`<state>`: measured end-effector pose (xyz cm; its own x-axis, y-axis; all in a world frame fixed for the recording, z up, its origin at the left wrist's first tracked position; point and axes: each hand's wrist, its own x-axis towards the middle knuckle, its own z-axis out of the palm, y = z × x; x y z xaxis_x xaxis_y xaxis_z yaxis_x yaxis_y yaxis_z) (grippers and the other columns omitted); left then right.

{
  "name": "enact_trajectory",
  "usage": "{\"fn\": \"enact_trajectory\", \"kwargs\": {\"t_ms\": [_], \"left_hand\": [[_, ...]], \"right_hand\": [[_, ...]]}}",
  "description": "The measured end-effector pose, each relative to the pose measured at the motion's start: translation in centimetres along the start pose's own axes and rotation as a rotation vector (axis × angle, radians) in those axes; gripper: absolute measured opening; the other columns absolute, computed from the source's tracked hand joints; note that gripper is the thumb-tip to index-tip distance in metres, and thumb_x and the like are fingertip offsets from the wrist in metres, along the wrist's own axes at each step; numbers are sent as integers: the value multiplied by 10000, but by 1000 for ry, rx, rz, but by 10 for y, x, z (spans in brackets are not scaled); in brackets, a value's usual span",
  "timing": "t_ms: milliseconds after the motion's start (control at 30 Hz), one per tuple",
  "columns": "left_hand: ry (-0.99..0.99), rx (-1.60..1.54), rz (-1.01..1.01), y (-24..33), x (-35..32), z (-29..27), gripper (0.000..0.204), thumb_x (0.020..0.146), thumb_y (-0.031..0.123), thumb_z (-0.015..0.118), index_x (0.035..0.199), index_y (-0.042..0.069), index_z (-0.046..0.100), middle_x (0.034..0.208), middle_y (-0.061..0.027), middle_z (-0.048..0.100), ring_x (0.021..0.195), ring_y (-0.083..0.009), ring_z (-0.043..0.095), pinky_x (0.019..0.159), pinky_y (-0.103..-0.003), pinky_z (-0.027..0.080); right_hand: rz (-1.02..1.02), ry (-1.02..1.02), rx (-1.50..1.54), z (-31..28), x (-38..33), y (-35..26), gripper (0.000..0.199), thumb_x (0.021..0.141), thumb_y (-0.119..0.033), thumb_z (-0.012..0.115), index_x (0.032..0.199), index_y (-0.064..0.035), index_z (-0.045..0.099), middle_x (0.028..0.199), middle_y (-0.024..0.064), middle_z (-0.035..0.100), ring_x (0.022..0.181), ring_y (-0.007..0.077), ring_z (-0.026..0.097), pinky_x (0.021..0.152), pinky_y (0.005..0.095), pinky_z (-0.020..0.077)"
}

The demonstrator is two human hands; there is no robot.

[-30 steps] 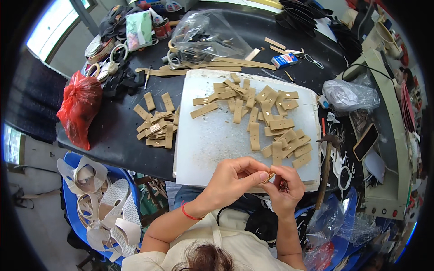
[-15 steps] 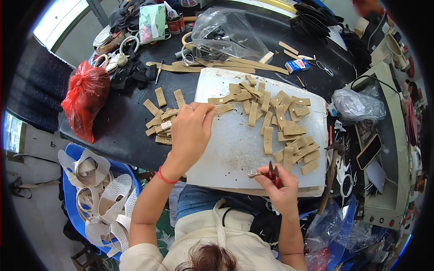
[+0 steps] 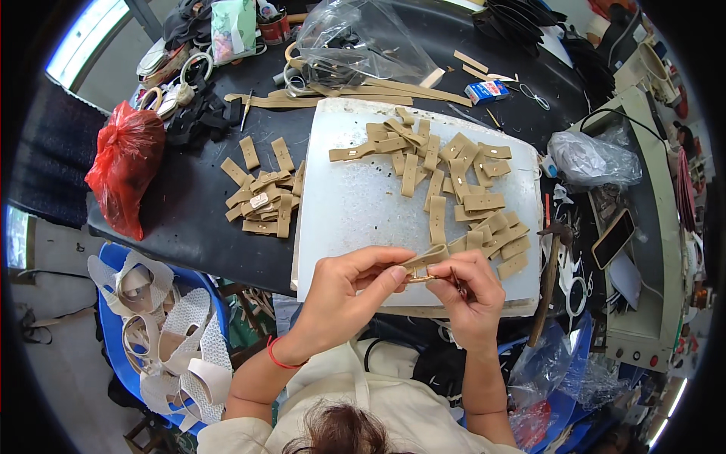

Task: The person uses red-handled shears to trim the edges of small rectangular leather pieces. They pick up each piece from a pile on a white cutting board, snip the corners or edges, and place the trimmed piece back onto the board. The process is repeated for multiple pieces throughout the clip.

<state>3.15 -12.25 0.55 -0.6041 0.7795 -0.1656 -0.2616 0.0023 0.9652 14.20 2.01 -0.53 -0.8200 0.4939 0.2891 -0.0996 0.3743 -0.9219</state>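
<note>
Over the near edge of a white board (image 3: 340,227), both my hands meet, closed. Between the fingers of my left hand (image 3: 344,291) is a short tan strap (image 3: 429,258), bent into a loop. My right hand (image 3: 473,306) pinches a small gold metal piece, perhaps a buckle (image 3: 418,279), against the strap's near side. A dark cutting tool (image 3: 458,283) is tucked in the same hand, mostly hidden by the fingers. Many similar tan straps (image 3: 484,202) lie scattered on the board, some with small slots. Another pile of straps (image 3: 283,216) rests left of the board.
A hammer (image 3: 546,291) lies along the board's right edge. Far back are long tan strips (image 3: 340,99), a clear plastic bag (image 3: 378,45) and a small blue box (image 3: 486,91). Left stand a red bag (image 3: 128,174) and a blue bin (image 3: 219,291) of white shoe parts.
My left hand has come down from the straps at the board's left side, bringing one strap to my right hand. The right hand has turned its metal piece against it. The view has shifted slightly.
</note>
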Motion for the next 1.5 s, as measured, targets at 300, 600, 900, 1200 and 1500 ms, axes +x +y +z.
{"fn": "enact_trajectory", "kwargs": {"t_ms": [300,600,900,1200,1500], "left_hand": [[-8,125,94,-5,1,6,227,875,33,558,1082,-46,607,953,-138,664,868,-145,642,767,-263,519],[-69,95,102,-5,1,4,224,859,3,561,1074,-41,609,963,-132,662,855,-166,649,791,-276,514],[14,130,51,-12,-1,16,292,839,7,618,1117,-64,563,991,-127,633,902,-140,608,808,-254,499],[-39,-85,70,-21,4,19,264,859,61,612,1094,-37,542,1002,-72,609,855,-98,584,758,-238,484],[-281,-555,-347,-12,5,1,265,910,59,523,1152,-49,509,1019,-119,605,916,-150,612,808,-262,510]], "right_hand": [[45,-9,28,-5,-4,5,181,743,11,710,910,-28,650,828,11,553,616,51,453,522,183,358],[86,61,142,1,-9,9,133,787,-28,687,888,-30,600,829,3,511,603,56,429,517,188,356],[556,52,703,-2,-2,-1,359,802,-27,659,1122,-21,496,770,-8,541,532,22,414,437,172,293],[566,30,781,1,-4,7,232,815,-61,644,1013,-11,534,728,-6,536,498,27,403,405,177,284],[406,27,622,-3,-8,9,234,815,-13,639,1032,-14,549,755,-22,561,573,18,456,494,160,330]]}}
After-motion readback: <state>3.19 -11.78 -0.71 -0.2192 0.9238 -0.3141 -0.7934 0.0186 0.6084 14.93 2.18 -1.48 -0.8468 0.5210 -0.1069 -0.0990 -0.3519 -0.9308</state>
